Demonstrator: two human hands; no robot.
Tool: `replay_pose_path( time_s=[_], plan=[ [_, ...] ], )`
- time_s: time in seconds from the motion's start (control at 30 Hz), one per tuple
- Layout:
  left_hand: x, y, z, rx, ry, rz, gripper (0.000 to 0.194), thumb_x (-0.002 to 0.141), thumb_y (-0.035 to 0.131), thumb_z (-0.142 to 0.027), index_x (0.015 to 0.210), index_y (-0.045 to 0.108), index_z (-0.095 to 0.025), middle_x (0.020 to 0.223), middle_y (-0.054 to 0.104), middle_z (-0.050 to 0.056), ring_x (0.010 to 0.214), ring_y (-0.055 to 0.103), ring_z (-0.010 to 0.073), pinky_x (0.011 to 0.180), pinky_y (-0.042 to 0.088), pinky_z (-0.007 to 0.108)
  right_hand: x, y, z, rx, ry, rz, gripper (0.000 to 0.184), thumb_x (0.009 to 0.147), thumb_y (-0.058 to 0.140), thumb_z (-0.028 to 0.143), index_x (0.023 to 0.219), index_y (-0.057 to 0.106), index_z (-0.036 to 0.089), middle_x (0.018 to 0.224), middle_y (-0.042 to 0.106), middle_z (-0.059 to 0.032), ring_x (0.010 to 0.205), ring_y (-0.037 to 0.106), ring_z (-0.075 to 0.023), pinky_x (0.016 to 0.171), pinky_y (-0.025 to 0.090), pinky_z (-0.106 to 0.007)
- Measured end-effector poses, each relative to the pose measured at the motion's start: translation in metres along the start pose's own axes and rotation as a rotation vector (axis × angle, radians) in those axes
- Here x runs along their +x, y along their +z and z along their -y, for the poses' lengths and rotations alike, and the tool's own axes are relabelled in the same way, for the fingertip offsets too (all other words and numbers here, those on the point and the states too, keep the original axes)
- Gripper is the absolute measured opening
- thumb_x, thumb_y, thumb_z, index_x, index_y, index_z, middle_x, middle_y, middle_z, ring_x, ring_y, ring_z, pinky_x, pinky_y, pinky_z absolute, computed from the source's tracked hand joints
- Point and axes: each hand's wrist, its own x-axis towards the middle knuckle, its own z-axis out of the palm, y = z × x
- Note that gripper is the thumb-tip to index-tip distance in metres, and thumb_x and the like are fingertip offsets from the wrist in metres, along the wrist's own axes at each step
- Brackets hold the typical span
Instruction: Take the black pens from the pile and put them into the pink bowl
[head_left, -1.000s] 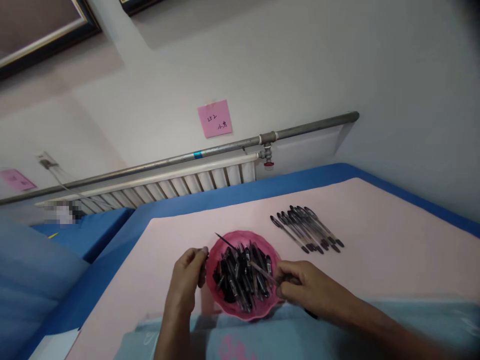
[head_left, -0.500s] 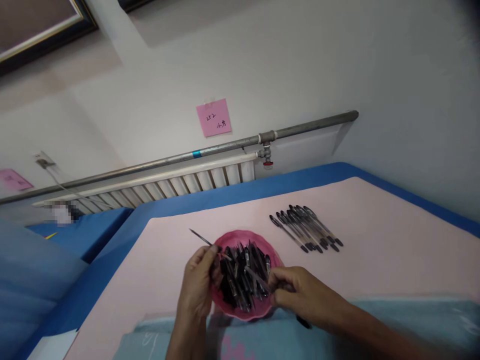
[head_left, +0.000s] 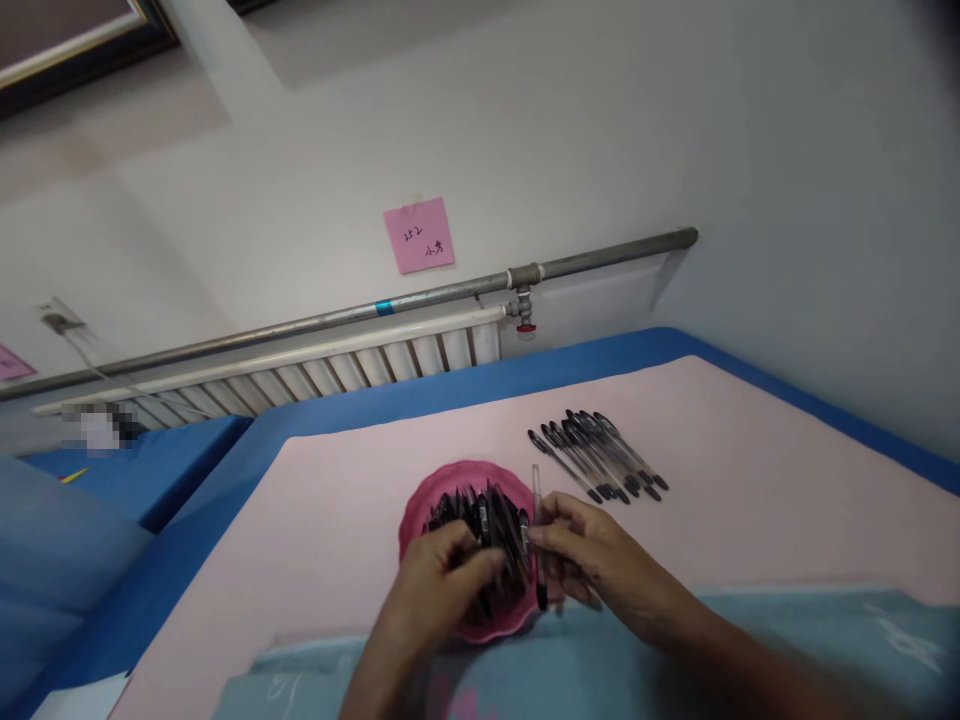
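Observation:
A pink scalloped bowl [head_left: 411, 510] full of black pen parts [head_left: 486, 515] stands on the pink table cover. My left hand [head_left: 442, 575] reaches over the bowl's near left side, fingers curled down among the parts. Its fingertips are partly hidden, and whatever they grip cannot be made out. At the bowl's right rim, my right hand [head_left: 592, 550] pinches a clear pen barrel [head_left: 537, 500] between thumb and fingers. The barrel is nearly upright, with a black end at the bottom. Beyond this hand, several clear pens with black caps [head_left: 600, 455] lie side by side in a slanted row.
The pink cover [head_left: 337, 520] lies on a blue table [head_left: 450, 385]. Light blue-green cloth [head_left: 787, 630] runs along the near edge. Behind the table are a white radiator [head_left: 375, 370], a metal pipe [head_left: 450, 293] and a red-handled valve [head_left: 526, 328].
My left hand has moved right over the bowl; the thin refill it held no longer shows. The pen barrel in my right hand has turned from slanted to nearly upright. The view has shifted slightly.

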Motion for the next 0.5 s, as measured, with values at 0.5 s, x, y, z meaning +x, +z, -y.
replay_pose_path(
  time_s=[0.5],
  plan=[
    [-0.007, 0.021, -0.011, 0.205, 0.149, 0.102, 0.017, 0.074, 0.054, -0.024, 0.058, 0.054, -0.017, 0.056, 0.05, -0.002, 0.053, 0.04, 0.0106, 0.05, 0.024, 0.022, -0.001, 0.002, -0.002, 0.212, -0.032, -0.022, 0.027, 0.07, 0.063, 0.035, 0.069, 0.04, 0.02, 0.047, 0.05, 0.0085, 0.037, 0.04, -0.0042, 0.037, 0.027, -0.017]
  ],
)
